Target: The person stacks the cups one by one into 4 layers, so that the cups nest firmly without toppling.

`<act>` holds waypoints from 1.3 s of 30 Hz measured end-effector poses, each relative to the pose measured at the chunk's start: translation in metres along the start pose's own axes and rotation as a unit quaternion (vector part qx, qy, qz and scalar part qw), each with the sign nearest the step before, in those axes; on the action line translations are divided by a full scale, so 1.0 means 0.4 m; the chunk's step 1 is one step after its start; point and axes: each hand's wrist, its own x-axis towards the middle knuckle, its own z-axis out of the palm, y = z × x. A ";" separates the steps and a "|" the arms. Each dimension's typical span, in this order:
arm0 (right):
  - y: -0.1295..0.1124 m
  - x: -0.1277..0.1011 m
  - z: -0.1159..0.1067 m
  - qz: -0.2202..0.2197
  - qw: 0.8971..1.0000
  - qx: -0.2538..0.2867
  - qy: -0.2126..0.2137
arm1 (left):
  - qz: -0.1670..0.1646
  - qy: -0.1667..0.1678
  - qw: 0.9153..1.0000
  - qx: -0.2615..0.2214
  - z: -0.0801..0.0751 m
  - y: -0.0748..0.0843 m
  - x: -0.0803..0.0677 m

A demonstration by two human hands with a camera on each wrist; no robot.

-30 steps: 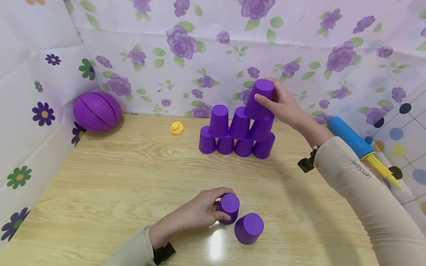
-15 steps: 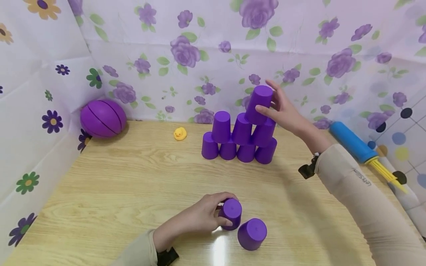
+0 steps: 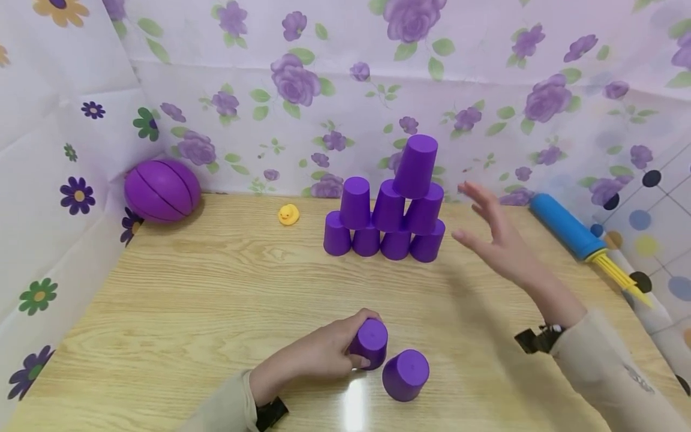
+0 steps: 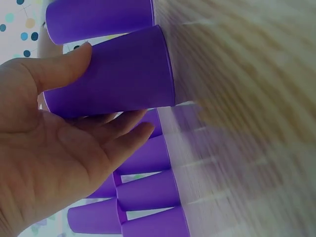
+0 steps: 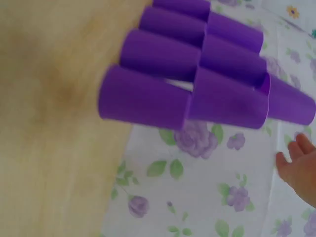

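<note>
At the far left, a purple ball [image 3: 161, 190] sits in the corner where the 2 floral cloth walls [image 3: 302, 90] meet, resting on the wooden table [image 3: 205, 288]. To its right, near the back wall, stands a small yellow rubber duck [image 3: 288, 214], well apart from everything else.

In the near middle, the left hand [image 3: 329, 351] grips an upturned purple cup [image 3: 369, 343], thumb on one side and fingers curled round the other; the left wrist view shows the cup's mouth down on the table. Just beside it on the right stands a second loose cup [image 3: 406, 374], also upturned, with a bright glare on the tabletop between the wrist and this cup.

Behind them, toward the back wall, rises the cup pyramid [image 3: 390, 210]: 4 cups in the bottom row, 3 above, and 1 top cup [image 3: 415, 166] sitting above the right part of the second row, leaning slightly. Bare table lies between the near cups and the pyramid.

Right of the pyramid, the right hand [image 3: 499, 240] hovers in the air with fingers spread and straight, holding nothing, apart from the top cup and blurred. Its beige sleeve [image 3: 610, 378] runs to the lower right corner.

Farthest right, a blue air pump [image 3: 561, 227] with a yellow end lies at the table edge against a cloth printed with coloured dots.
</note>
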 end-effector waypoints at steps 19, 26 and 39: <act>-0.039 -0.266 0.181 0.012 0.957 0.099 -0.272 | 0.039 0.057 0.996 -0.052 -0.041 -0.006 -0.012; -0.048 -0.282 0.221 0.006 0.941 0.104 -0.321 | 0.080 0.107 0.989 -0.063 -0.070 0.000 -0.020; -0.037 -0.280 0.230 0.001 0.923 0.143 -0.357 | 0.069 0.229 0.962 -0.128 -0.151 0.031 -0.039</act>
